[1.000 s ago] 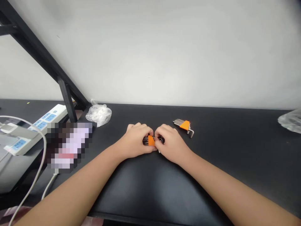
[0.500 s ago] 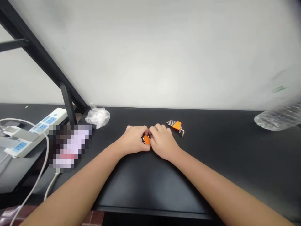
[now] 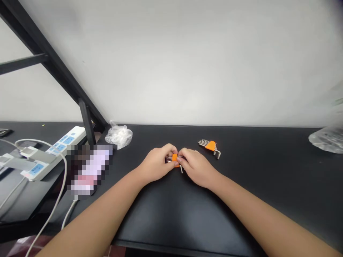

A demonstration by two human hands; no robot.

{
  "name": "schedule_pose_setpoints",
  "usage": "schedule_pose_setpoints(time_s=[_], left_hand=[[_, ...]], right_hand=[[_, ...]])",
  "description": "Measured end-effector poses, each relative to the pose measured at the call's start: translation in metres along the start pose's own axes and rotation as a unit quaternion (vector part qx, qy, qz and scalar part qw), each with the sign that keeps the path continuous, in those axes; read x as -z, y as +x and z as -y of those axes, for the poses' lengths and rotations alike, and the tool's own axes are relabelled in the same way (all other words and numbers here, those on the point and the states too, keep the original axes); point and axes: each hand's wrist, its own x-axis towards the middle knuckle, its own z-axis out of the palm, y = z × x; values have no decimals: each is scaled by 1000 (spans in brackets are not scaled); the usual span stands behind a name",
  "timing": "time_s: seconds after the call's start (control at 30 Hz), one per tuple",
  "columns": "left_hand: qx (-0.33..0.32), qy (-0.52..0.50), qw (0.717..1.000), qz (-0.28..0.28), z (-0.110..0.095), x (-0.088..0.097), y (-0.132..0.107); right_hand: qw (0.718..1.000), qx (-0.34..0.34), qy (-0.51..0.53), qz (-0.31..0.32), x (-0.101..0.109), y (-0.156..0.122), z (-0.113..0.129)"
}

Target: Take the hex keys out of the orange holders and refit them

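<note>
One hex-key set (image 3: pixel 174 159) sits between your two hands, low over the bench (image 3: pixel 174 214); whether it rests on the surface cannot be told. Your left hand (image 3: pixel 154 166) is clamped round the straight ends and the orange holder (image 3: pixel 174 156); your right hand (image 3: pixel 199 168) pinches the bent side, where one key end (image 3: pixel 181 169) sticks out towards you. Expect something light but dense, its metal keys stiff, smooth and apt to slip lengthwise, with little to break. The holder is probably your best grip, being broad and likely less slick than the keys. A second set (image 3: pixel 211 145) lies beyond your right hand, apart from it.
</note>
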Motion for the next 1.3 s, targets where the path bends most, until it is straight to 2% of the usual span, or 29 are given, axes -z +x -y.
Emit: schedule_pose_setpoints(time_s=[0.07,0.13,0.23,0.3,0.4,0.5,0.6,0.7,0.83,0.97,1.03,1.13,1.2,1.3], left_hand=[[6,-93,996,-15,-1,-5,0],[28,-199,979,-28,0,-11,0],[74,-301,951,-13,1,-18,-1],[85,-307,948,0,2,-17,-3],[73,-270,960,11,3,-12,-5],[55,-256,965,7,5,-9,-4],[50,-279,959,-22,6,-11,-2],[44,-289,955,-51,4,-17,-1],[38,-279,959,-45,2,-22,0],[92,-306,947,-41,3,-22,5],[111,-332,936,-38,4,-23,8],[108,-353,926,-78,3,-26,9],[102,-353,923,-113,1,-30,9],[91,-328,930,-141,-1,-36,7]], right_hand=[[995,-38,93,3,4,-2,3],[979,-79,187,0,8,-4,6],[960,-125,250,20,14,-7,9],[951,-135,272,65,19,-8,9],[937,-137,300,119,23,-9,8],[925,-155,328,114,21,-10,5],[909,-176,370,73,15,-10,4],[914,-183,361,37,9,-11,6],[933,-181,308,41,5,-8,14],[929,-196,313,8,0,-4,16],[937,-199,288,-15,-2,-3,14],[949,-192,240,-68,-4,-3,10],[947,-193,240,-93,-3,-3,9],[938,-210,266,-74,-1,-1,12]])
